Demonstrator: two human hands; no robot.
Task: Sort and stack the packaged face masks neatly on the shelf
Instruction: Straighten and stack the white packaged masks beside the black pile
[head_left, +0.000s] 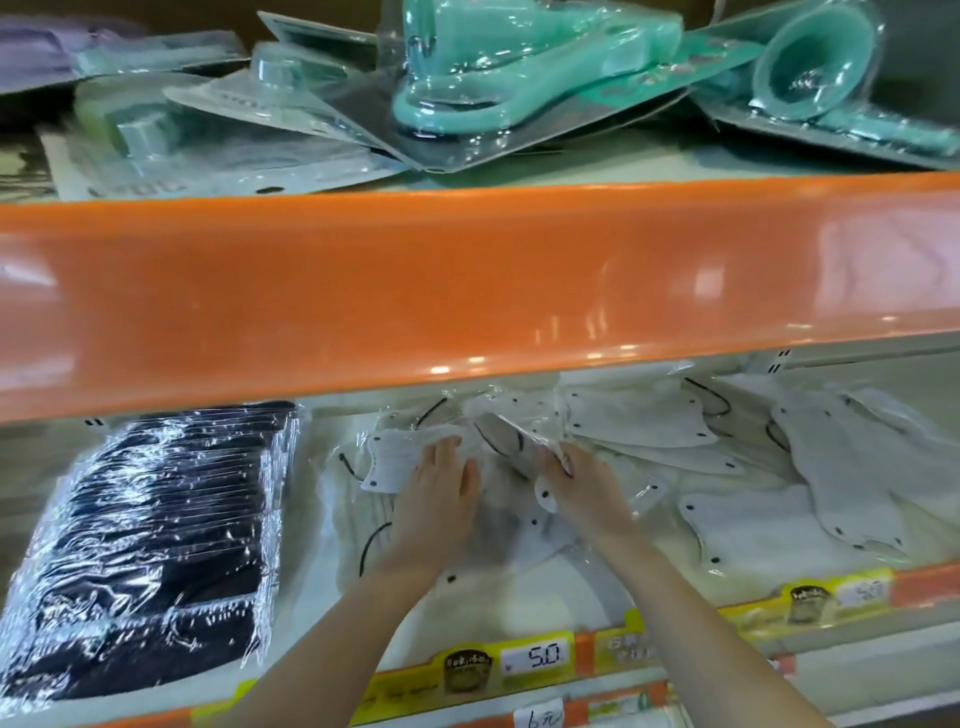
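Resting flat on white mask pkgs (498, 519), fingers wide: left hand (436, 499), right hand (582, 488).

White packaged face masks (631, 415) lie loose and overlapping in clear wrappers, fanning out beyond the right fingers (553, 460) and off to their right. One wrapped white mask (395, 462) lies under the left fingers (449, 452) — tilted. A neat stack of black packaged masks (156, 540) sits well left of both.

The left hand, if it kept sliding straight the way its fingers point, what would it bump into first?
Probably the white face mask in clear wrap under the left hand's fingertips. They already seem to touch it. Beyond lie more wrapped white masks, toward the shelf's back; depth is hard to judge.
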